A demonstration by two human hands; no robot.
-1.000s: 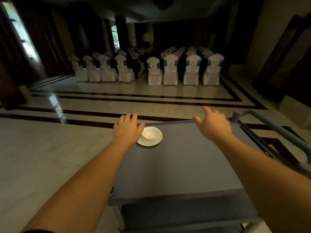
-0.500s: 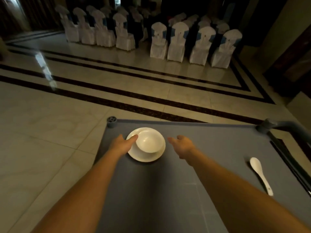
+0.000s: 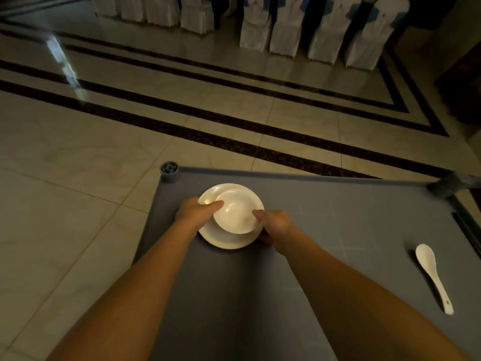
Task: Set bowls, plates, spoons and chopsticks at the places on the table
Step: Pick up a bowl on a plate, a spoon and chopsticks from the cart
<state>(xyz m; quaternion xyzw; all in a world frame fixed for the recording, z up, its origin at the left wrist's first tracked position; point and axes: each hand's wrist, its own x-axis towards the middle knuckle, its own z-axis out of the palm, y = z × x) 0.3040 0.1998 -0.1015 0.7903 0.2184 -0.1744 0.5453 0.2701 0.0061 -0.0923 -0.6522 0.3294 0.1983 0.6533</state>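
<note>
Small white ceramic bowl (image 3: 235,214) sits on round white plate (image 3: 229,239), centre frame, on grey counter (image 3: 325,230). Left hand (image 3: 194,213) and right hand (image 3: 273,225) clasp the plate's rim. White ceramic spoon (image 3: 433,276) lies lower right, untouched. No chopsticks visible; setting barely begun.

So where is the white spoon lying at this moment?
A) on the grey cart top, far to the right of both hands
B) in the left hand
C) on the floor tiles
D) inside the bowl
A: the spoon lies alone on the grey cart top, well right of the bowl and plate that the left hand and right hand touch.
</note>
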